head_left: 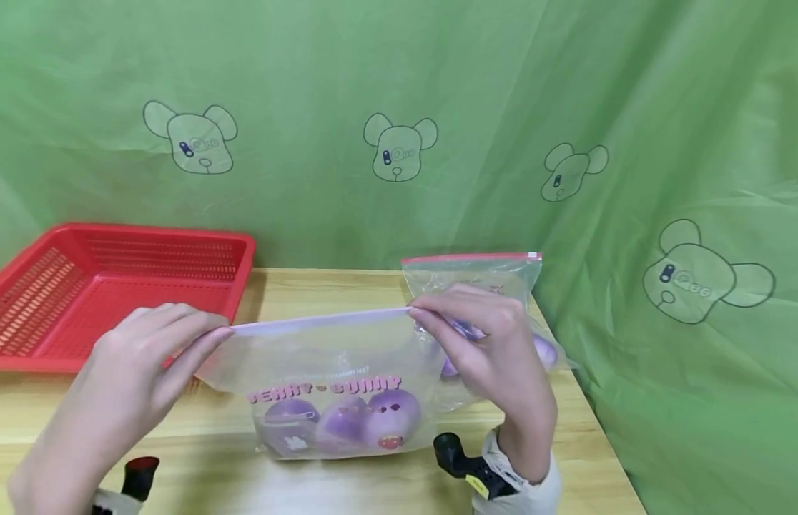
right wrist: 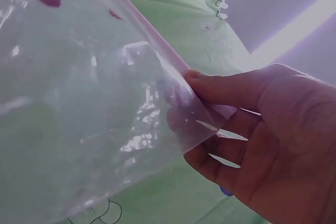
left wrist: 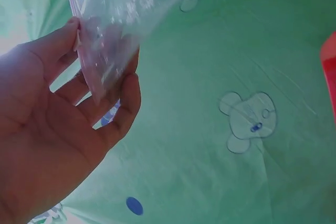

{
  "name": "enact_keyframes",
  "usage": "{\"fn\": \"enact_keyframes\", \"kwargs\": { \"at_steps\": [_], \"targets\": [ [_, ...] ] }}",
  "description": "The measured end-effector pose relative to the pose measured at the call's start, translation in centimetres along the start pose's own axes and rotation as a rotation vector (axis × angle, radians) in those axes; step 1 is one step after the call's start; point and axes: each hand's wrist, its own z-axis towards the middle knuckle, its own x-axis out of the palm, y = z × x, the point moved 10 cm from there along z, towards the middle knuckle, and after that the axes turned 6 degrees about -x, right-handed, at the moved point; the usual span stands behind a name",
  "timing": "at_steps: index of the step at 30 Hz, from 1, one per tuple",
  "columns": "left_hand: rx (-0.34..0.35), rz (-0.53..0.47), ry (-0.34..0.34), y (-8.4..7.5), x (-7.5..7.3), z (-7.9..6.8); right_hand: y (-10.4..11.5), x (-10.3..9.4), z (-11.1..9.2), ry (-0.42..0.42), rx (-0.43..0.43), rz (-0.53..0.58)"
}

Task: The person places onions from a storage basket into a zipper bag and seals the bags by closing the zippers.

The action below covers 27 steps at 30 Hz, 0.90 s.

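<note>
A clear zip bag (head_left: 335, 357) with a pale lilac top strip hangs between both hands, pink lettering across its front. Several purple rounded objects (head_left: 389, 418) lie at its bottom; their exact kind is unclear. My left hand (head_left: 151, 350) pinches the left end of the strip between thumb and fingers. At the strip's right end, the thumb and fingers of my right hand (head_left: 485, 343) pinch the corner. The left wrist view shows the bag's corner (left wrist: 105, 40) between thumb and fingers. In the right wrist view, the thumb presses on the bag's edge (right wrist: 173, 72).
Behind the right hand lies another zip bag (head_left: 473, 265) with a red strip and purple contents, partly hidden. A red plastic basket (head_left: 157, 232) stands at the left of the wooden table (head_left: 328, 286). Green cloth (head_left: 296, 86) hangs behind and to the right.
</note>
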Motion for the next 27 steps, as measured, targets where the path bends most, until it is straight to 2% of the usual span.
{"fn": "enact_keyframes", "kwargs": {
  "at_steps": [6,15,18,23,27],
  "targets": [
    [-0.056,0.0,0.004,1.9,-0.2,-0.4,-1.2,-1.1,-0.6,-0.026,0.048,-0.007],
    [-0.068,-0.015,0.02,2.4,0.6,-0.1,-2.0,-1.0,-0.6,-0.038,0.091,-0.022],
    [-0.102,0.008,0.025,2.5,1.1,0.2,-2.8,-0.9,-0.6,-0.052,0.116,-0.036],
    [-0.188,0.019,-0.022,3.1,0.9,0.4,-4.2,-0.2,-0.3,-0.136,0.104,-0.071],
    [-0.207,0.008,-0.066,3.1,0.7,0.8,-5.8,0.4,0.2,-0.213,0.1,-0.065]
  ]
}}
